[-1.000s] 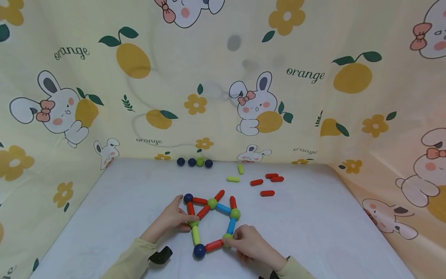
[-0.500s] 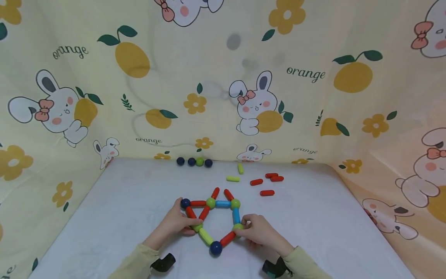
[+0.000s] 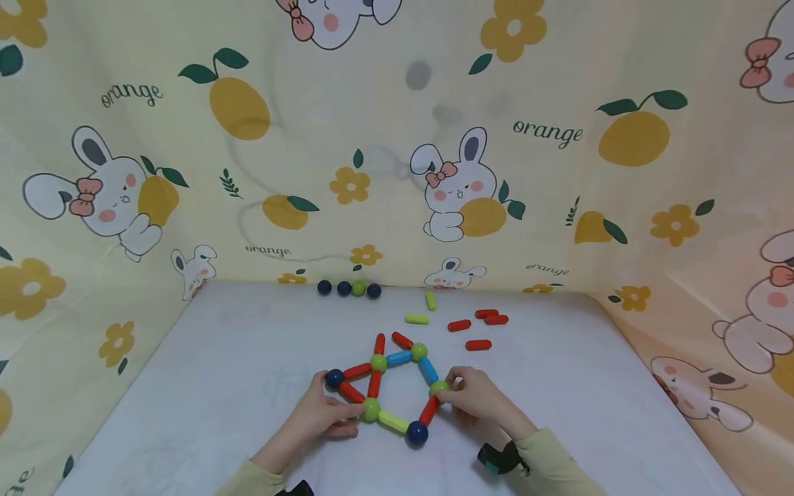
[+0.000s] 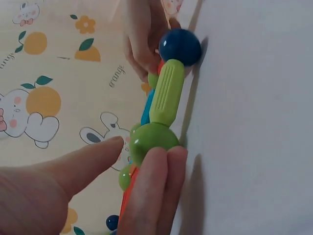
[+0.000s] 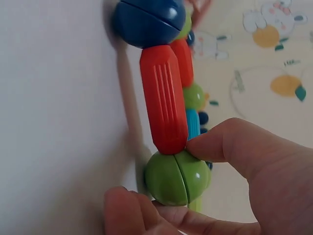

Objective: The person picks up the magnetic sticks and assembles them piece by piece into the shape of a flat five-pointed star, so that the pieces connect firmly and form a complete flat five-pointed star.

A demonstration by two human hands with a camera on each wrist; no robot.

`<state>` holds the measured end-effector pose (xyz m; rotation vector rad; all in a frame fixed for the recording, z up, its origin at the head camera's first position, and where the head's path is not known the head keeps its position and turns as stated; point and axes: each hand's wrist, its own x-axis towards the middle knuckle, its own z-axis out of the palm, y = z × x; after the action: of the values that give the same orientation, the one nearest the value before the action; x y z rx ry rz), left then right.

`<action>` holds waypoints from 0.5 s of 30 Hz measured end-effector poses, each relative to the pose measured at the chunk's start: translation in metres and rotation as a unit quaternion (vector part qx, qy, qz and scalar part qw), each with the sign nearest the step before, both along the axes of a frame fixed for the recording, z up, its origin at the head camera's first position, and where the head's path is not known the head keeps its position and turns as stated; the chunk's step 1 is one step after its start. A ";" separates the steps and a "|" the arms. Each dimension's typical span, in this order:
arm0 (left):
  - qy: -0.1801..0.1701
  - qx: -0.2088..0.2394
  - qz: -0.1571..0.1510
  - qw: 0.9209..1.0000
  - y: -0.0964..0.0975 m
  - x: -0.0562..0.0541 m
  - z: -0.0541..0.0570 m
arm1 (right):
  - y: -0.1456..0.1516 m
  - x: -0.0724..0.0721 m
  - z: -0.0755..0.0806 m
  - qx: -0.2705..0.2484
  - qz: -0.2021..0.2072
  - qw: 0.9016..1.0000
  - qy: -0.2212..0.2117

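A flat frame of magnetic rods and balls lies mid-table. Its red rods [image 3: 429, 411], blue rods [image 3: 428, 370] and one lime rod [image 3: 393, 421] join green and navy balls. My left hand [image 3: 319, 413] is around its left part, the index finger at the left navy ball [image 3: 334, 378] and other digits at a green ball [image 3: 370, 410]. In the left wrist view, two fingers [image 4: 151, 191] touch that ball. My right hand [image 3: 480, 397] pinches the right green ball [image 5: 178, 178] between thumb and fingers. The front navy ball [image 3: 417, 433] sits between the hands. Two red rods stick out at the back.
Behind the frame lie several loose red rods [image 3: 478, 345] and two lime rods [image 3: 417, 319]. A row of navy balls [image 3: 324, 288] with one green ball [image 3: 358, 288] stands at the white table's [image 3: 248, 331] back edge, against a printed curtain [image 3: 372, 103].
The frame has turned anticlockwise: its front navy ball has moved right, and the right green ball has moved right and back. Both hands have moved with it.
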<state>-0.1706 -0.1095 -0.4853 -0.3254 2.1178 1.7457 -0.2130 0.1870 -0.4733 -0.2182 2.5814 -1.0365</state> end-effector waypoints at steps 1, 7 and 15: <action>-0.005 -0.007 -0.005 1.000 0.000 0.003 0.001 | 0.002 -0.002 0.000 0.001 -0.007 1.000 0.000; -0.030 -0.013 -0.033 0.999 -0.005 0.016 0.007 | 0.011 -0.010 0.000 0.000 -0.029 1.000 0.004; -0.007 0.012 -0.088 0.996 -0.029 0.008 0.009 | 0.017 -0.013 0.001 -0.012 -0.041 0.999 0.001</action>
<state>-0.1628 -0.1384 -0.4762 -0.1395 2.0471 1.6611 -0.2262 0.2042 -0.4719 -0.1209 2.6013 -1.0959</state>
